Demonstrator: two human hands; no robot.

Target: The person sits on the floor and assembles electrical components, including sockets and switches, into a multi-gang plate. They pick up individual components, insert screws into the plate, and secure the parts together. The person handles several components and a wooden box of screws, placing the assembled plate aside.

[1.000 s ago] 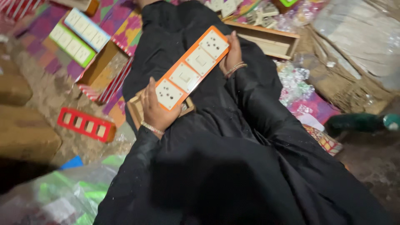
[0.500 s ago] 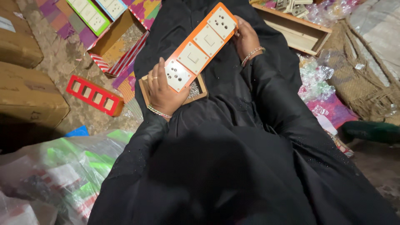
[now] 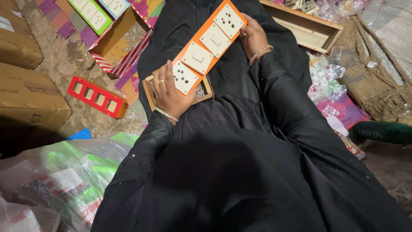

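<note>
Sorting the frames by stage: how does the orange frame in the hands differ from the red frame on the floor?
The orange frame is filled with white switch and socket modules; the red frame has empty openings. The orange one is held tilted over the lap by the left hand and right hand; the red one lies on the floor, untouched. Both are long, narrow, multi-slot frames.

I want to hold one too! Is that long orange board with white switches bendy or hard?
Probably hard: the orange board stays straight though the left hand and right hand grip only its ends. It looks like smooth plastic, so it may be a bit slippery.
</note>
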